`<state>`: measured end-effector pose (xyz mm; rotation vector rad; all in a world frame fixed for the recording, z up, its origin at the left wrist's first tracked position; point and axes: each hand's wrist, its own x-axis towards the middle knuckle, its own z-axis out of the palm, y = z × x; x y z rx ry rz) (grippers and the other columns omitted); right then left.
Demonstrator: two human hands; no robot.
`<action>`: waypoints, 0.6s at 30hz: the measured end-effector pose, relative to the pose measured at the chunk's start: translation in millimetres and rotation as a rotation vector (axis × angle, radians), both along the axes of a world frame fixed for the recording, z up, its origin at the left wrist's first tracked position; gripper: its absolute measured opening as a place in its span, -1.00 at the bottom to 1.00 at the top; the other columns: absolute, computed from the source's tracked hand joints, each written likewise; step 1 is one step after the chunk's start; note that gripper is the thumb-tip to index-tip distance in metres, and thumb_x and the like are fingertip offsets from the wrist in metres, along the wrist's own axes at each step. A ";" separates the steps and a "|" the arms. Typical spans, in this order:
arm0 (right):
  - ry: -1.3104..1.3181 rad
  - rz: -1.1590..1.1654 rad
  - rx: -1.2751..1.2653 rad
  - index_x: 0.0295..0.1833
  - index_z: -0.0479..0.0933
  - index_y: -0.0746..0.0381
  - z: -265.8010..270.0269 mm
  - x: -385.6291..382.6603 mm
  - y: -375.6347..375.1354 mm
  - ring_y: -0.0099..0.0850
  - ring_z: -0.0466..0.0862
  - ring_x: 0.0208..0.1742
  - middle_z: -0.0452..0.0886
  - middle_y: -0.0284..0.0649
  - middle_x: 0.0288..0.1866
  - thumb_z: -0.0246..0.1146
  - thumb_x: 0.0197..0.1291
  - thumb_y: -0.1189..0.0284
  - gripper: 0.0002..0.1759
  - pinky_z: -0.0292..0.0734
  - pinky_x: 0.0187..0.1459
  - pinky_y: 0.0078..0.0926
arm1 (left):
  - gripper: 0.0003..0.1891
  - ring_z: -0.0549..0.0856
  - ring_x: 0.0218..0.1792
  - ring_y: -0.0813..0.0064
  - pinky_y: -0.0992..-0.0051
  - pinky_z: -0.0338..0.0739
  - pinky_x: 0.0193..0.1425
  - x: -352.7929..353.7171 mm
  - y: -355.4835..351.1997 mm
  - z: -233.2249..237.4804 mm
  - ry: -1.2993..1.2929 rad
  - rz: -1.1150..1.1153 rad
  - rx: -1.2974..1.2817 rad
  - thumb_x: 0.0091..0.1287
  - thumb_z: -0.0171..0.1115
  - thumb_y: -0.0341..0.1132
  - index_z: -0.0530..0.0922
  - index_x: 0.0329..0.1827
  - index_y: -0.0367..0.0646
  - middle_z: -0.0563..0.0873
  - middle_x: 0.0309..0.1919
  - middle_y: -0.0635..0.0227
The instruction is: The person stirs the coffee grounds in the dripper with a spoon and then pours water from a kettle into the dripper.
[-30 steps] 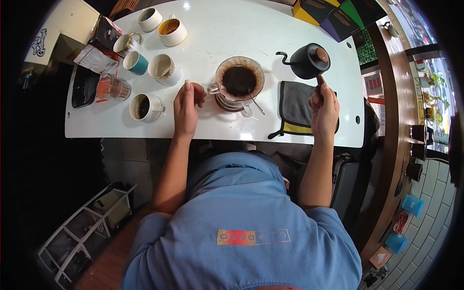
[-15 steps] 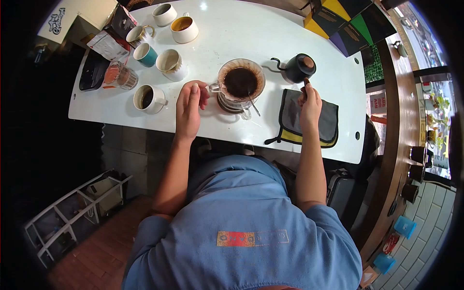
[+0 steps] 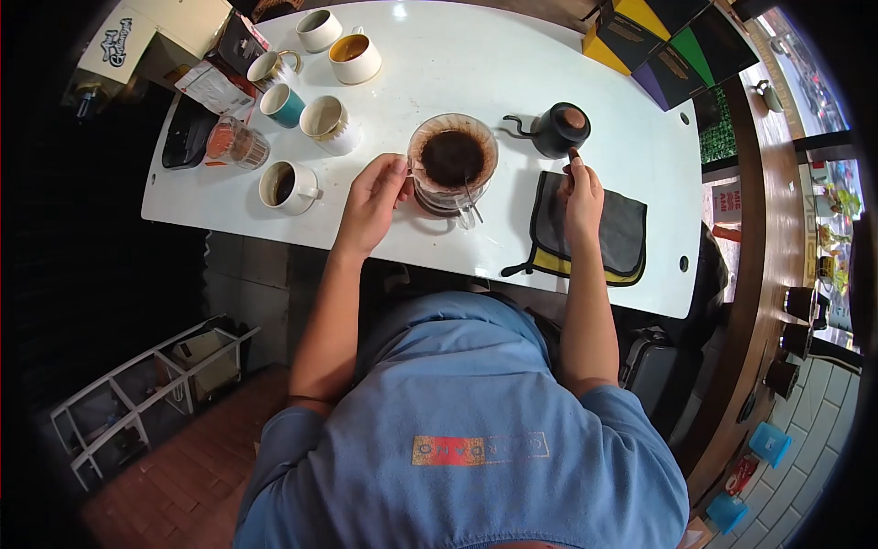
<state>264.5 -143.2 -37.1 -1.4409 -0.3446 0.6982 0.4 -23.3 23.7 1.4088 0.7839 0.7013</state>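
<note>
My left hand (image 3: 371,203) is closed at the handle of a glass dripper (image 3: 487,156), its thumb and fingers pinched together there. Dark wet coffee grounds (image 3: 450,159) lie inside the filter, and the dripper sits on a glass server (image 3: 467,216) with a thin spoon standing beside it. On the right, my right hand (image 3: 582,194) grips the handle of a black gooseneck kettle (image 3: 560,133). The kettle's spout points left. Under my right wrist lies a folded grey and yellow cloth (image 3: 623,233).
Several cups stand at the left, among them a white mug (image 3: 289,188) with dark liquid and a teal cup (image 3: 283,106). A ribbed glass (image 3: 240,145) stands beside a black tray (image 3: 185,135). Coloured boxes (image 3: 672,57) occupy the back right.
My left hand has moved right and closed at the dripper's handle. My right hand still holds the kettle, in nearly the same place. The view has shifted slightly.
</note>
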 end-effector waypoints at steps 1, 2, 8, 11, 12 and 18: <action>0.002 0.010 -0.006 -0.12 0.46 0.44 -0.9 0.5 0.0 -0.67 0.24 -0.54 0.34 -0.39 -0.48 0.05 0.30 0.25 -0.61 0.18 -0.49 -0.68 | -0.71 0.40 -0.42 0.74 0.71 0.28 -0.34 0.4 0.9 -0.3 0.005 -0.006 0.004 0.42 -0.01 -0.12 0.51 -0.21 -0.18 0.51 -0.48 0.53; 0.002 0.006 -0.006 -0.12 0.46 0.44 -2.2 0.7 0.0 -0.67 0.24 -0.54 0.34 -0.39 -0.48 0.05 0.30 0.25 -0.61 0.18 -0.49 -0.68 | -0.71 0.40 -0.42 0.74 0.71 0.28 -0.34 0.4 1.4 -0.8 0.005 -0.010 0.004 0.42 -0.01 -0.12 0.51 -0.21 -0.18 0.51 -0.48 0.53; 0.022 0.007 0.017 -0.13 0.45 0.44 -1.0 -2.0 0.5 -0.68 0.23 -0.57 0.33 -0.40 -0.49 0.05 0.31 0.26 -0.62 0.15 -0.51 -0.68 | -0.70 0.42 -0.42 0.73 0.70 0.28 -0.34 0.4 4.5 -1.2 0.003 -0.018 0.004 0.42 0.00 -0.11 0.52 -0.21 -0.18 0.53 -0.48 0.51; 0.011 -0.012 0.024 -0.13 0.45 0.44 3.8 -4.7 -0.6 -0.67 0.22 -0.58 0.33 -0.40 -0.48 0.05 0.31 0.26 -0.62 0.14 -0.52 -0.69 | -0.67 0.45 -0.42 0.70 0.67 0.32 -0.32 0.0 6.1 -0.2 -0.002 -0.028 0.017 0.43 -0.05 -0.10 0.50 -0.24 -0.21 0.52 -0.49 0.47; 0.009 -0.031 0.031 -0.15 0.45 0.44 9.8 -7.0 -1.8 -0.68 0.21 -0.58 0.32 -0.40 -0.50 0.05 0.31 0.26 -0.63 0.13 -0.52 -0.69 | -0.66 0.46 -0.42 0.70 0.67 0.33 -0.32 -0.1 6.3 0.7 0.000 -0.018 0.017 0.44 -0.07 -0.08 0.50 -0.23 -0.21 0.52 -0.48 0.47; -0.047 -0.047 0.110 -0.30 0.38 0.37 60.3 -20.7 -5.2 -0.65 0.15 -0.59 0.20 -0.45 -0.62 0.04 0.31 0.30 -0.70 0.07 -0.50 -0.64 | -0.60 0.45 -0.43 0.68 0.66 0.32 -0.33 -5.4 16.5 -3.7 -0.025 -0.024 0.016 0.46 -0.16 -0.03 0.49 -0.19 -0.21 0.52 -0.46 0.45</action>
